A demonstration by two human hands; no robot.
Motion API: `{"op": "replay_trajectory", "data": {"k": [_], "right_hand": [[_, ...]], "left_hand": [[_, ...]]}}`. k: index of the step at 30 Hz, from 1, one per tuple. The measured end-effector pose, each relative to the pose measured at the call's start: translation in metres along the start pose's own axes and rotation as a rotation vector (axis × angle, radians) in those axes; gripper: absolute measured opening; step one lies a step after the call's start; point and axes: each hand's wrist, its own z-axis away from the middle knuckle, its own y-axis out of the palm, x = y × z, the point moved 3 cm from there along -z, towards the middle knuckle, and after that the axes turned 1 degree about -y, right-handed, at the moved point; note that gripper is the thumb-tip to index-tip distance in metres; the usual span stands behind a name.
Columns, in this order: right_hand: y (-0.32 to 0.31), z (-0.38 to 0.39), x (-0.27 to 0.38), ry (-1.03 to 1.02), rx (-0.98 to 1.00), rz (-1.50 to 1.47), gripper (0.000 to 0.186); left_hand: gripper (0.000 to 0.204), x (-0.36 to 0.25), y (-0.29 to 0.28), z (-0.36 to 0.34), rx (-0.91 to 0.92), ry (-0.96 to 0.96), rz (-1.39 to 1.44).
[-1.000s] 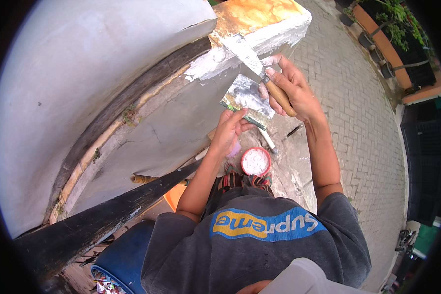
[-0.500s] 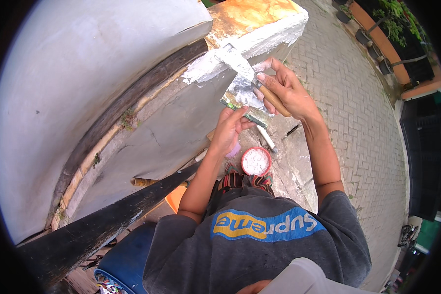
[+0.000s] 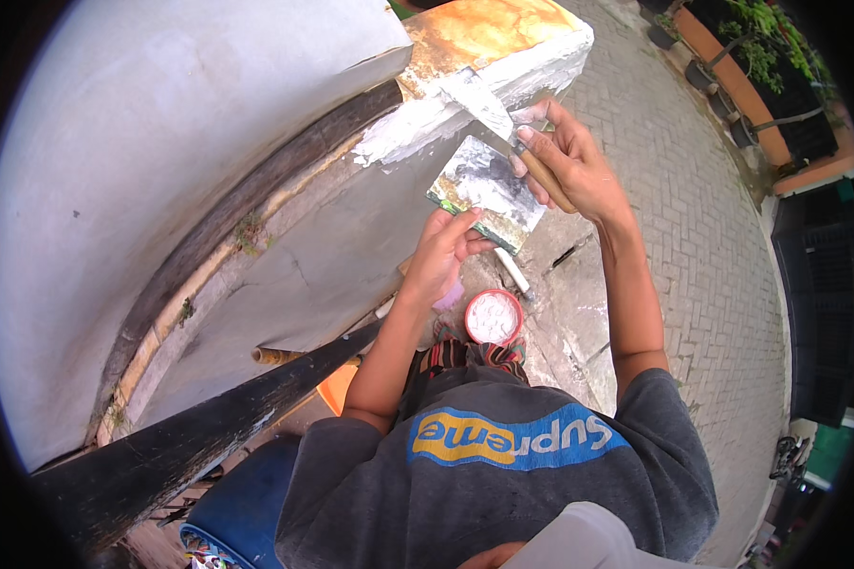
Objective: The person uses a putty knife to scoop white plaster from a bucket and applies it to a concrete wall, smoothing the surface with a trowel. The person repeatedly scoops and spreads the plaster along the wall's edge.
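My right hand [image 3: 579, 171] is closed round the wooden handle of a putty knife [image 3: 480, 104], whose white-smeared blade lies at the plastered edge of the wall ledge [image 3: 463, 31]. Fresh white paste [image 3: 394, 133] coats that edge, beside orange-stained top surface. My left hand [image 3: 441, 247] grips a square board [image 3: 489, 185], smeared with white and grey paste and green along its near side, just below the blade. A red tub of white paste [image 3: 493, 317] stands on the ground below, with a white tube-like object [image 3: 511, 270] near it.
A curved grey wall [image 3: 161, 133] fills the left, with a black pole [image 3: 199, 423] running diagonally below it. A blue barrel [image 3: 228, 493] and an orange object [image 3: 337, 389] are at lower left. A paved lane [image 3: 693, 266] runs along the right, bordered by potted plants [image 3: 702, 76] and dark gates.
The knife and my right hand shifted down and leftward, then back up and right along the ledge. The board now shows more of its face below the blade.
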Motion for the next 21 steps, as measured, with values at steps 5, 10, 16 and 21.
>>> {"op": "replay_trajectory", "data": {"k": [5,10,16,21], "right_hand": [[0.003,0.000,-0.002,-0.016,0.078,-0.039,0.023],[-0.015,0.004,0.014,-0.123,-0.008,0.049,0.028],[-0.012,-0.003,0.010,-0.096,0.126,0.088,0.030],[-0.011,-0.012,0.009,-0.115,0.083,0.037,0.029]], "left_hand": [[0.022,-0.002,-0.003,0.004,0.035,0.054,-0.181],[0.026,0.001,0.001,0.029,-0.059,-0.006,0.136],[0.031,0.009,-0.008,0.035,-0.103,0.267,-0.088],[0.036,0.014,-0.020,0.017,-0.233,0.162,0.069]]}}
